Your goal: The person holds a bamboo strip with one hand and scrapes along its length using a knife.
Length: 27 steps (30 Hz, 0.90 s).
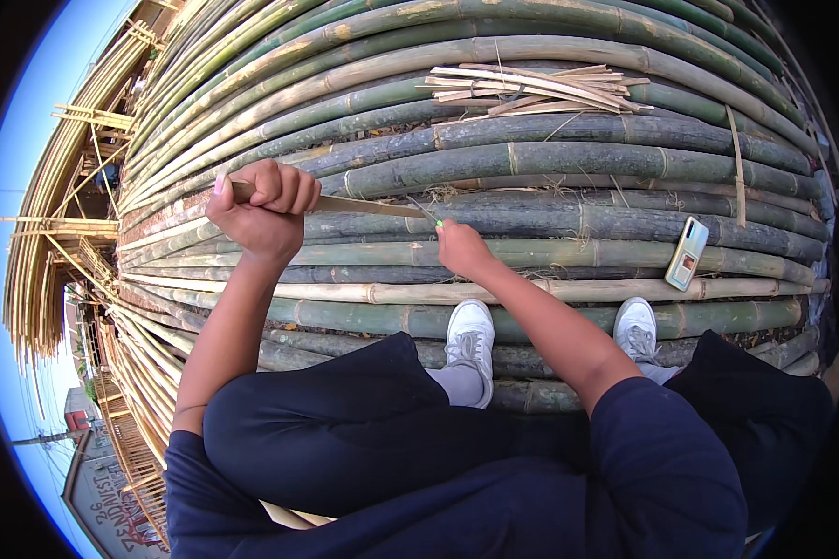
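Note:
My left hand (268, 205) is raised at the left, its fingers wrapped round one end of a flat bamboo strip (368, 207). The strip slants down to the right, across to my right hand. There my right hand (463, 249) is closed at the strip's far end, on a small knife-like tool (423, 211) with a thin dark tip and a bit of green by the fingers. Most of this tool is hidden in the fist, so its exact kind cannot be made out. Tip and strip meet or overlap just left of the fist.
Long green and tan bamboo poles (569, 160) lie side by side under me. A bundle of split strips (531, 90) rests on them at the back. One loose strip (737, 168) and a phone (687, 253) lie at the right. My white shoes (470, 347) stand on the poles.

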Tool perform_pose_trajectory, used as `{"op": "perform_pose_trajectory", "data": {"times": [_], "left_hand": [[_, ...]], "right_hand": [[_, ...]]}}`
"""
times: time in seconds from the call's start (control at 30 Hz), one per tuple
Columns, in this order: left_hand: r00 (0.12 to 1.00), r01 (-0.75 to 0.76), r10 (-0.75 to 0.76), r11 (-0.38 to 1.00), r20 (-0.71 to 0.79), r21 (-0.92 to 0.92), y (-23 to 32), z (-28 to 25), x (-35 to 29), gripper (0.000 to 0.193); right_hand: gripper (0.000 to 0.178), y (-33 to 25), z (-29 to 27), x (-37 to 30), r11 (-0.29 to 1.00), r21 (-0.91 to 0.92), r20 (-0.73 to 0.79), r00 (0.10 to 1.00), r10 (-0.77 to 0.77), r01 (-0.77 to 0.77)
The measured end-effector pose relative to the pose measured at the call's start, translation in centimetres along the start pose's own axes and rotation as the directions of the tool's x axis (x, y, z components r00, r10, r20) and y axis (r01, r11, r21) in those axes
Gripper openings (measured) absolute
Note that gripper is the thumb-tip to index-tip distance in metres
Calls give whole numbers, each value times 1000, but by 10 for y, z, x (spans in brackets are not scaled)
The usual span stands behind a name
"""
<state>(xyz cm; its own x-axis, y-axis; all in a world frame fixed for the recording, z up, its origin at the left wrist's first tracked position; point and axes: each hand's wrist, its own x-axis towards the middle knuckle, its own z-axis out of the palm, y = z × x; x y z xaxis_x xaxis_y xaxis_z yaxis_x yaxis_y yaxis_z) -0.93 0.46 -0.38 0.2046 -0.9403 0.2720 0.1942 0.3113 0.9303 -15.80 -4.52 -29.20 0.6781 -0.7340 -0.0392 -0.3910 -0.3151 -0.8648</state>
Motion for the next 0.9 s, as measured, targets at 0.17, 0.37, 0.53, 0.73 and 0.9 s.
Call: {"op": "perform_pose_trajectory", "data": {"times": [0.17,0.37,0.53,0.73,0.9], "left_hand": [[999,2,-3,1000,44,10,-1,4,2,49],[1000,3,-4,999,22,37,1,-1,-4,49],[1000,-10,10,1000,17,9,-1,1,1,49],[999,16,-19,998,45,60,1,3,0,50],[997,15,-18,999,70,43,2,2,2,50]], "right_hand": [[23,25,21,-3,996,8,5,996,89,-90],[26,6,8,-6,998,40,129,990,51,-56],[25,32,10,0,977,-61,140,968,210,-204],[24,17,0,-4,945,-166,169,936,310,-283],[23,9,1,2,972,-152,209,955,209,-179]]}}
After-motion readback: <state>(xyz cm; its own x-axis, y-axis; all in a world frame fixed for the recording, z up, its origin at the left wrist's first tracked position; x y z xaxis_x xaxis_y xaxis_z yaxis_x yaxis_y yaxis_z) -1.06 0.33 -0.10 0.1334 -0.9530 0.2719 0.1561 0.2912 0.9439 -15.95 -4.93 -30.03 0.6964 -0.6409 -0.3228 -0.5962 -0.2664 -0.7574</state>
